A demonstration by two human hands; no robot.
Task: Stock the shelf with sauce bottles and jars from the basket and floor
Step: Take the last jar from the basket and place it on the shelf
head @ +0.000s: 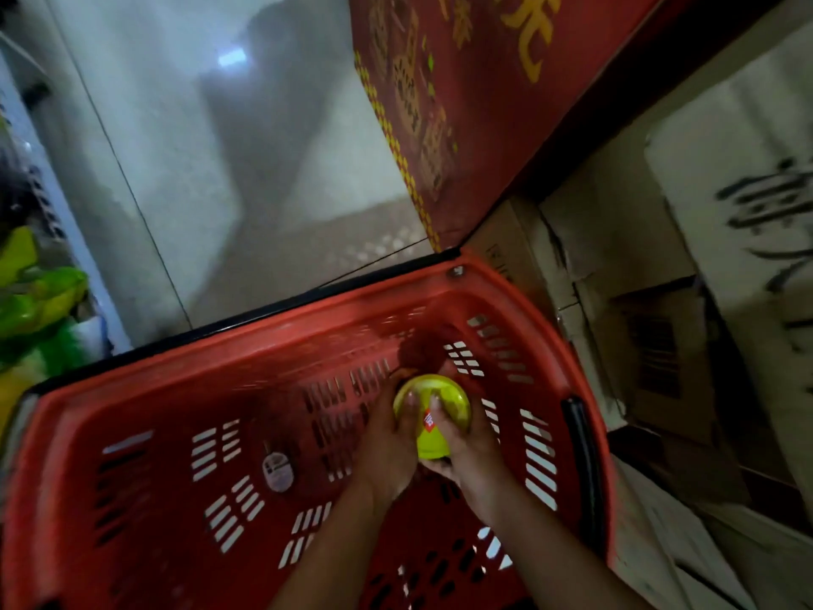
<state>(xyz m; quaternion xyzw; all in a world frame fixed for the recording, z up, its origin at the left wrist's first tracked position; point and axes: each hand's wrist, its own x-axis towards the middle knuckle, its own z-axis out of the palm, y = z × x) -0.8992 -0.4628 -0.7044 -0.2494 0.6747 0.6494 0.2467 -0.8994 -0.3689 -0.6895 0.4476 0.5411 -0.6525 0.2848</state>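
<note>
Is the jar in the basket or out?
Inside: left hand and right hand grip the jar within the basket walls; resting on the bottom, cannot tell.

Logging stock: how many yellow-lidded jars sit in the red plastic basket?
1: yellow-lidded jar, gripped by left hand and right hand, in the basket's right end; blurred shape behind may hide another.

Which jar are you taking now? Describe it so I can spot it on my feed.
Find the red basket, then its right side, near the black handle. There the left hand and right hand grip one jar, seen from above. Its lid and label are bright yellow-green; nothing else in the basket is that colour.
</note>
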